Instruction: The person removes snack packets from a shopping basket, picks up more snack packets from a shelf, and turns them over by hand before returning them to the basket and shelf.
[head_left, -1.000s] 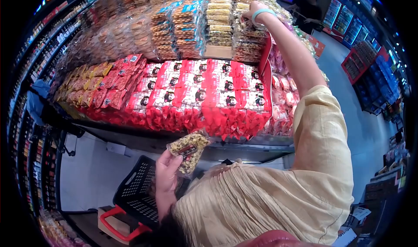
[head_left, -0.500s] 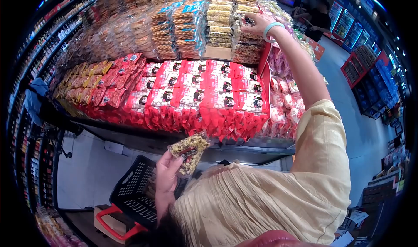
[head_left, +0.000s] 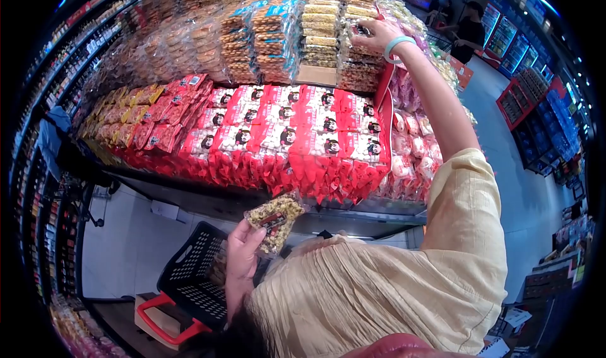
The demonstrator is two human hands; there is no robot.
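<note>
My left hand (head_left: 243,251) is closed on a clear-wrapped snack pack (head_left: 276,222), yellowish and crumbly with a dark label, in front of my chest. A pale bracelet (head_left: 398,47) circles the wrist of my right hand (head_left: 382,36), which reaches to the upper right of the display. Its fingers curl over a clear-wrapped snack pack with a dark label (head_left: 361,31) on top of a stack; part of that pack is hidden under them. Just left stand stacks of similar yellow snack packs (head_left: 320,27).
Red-and-white bags (head_left: 287,115) cover the front of the display, with red and yellow packs (head_left: 136,115) to the left. Below is a black shopping basket (head_left: 192,266) with red handles. One person (head_left: 468,33) stands at the back right, another (head_left: 53,137) at left.
My right hand stays at the stack, its fingers shifted only slightly. The left hand with its snack pack barely moves. The person at the back right shows more fully.
</note>
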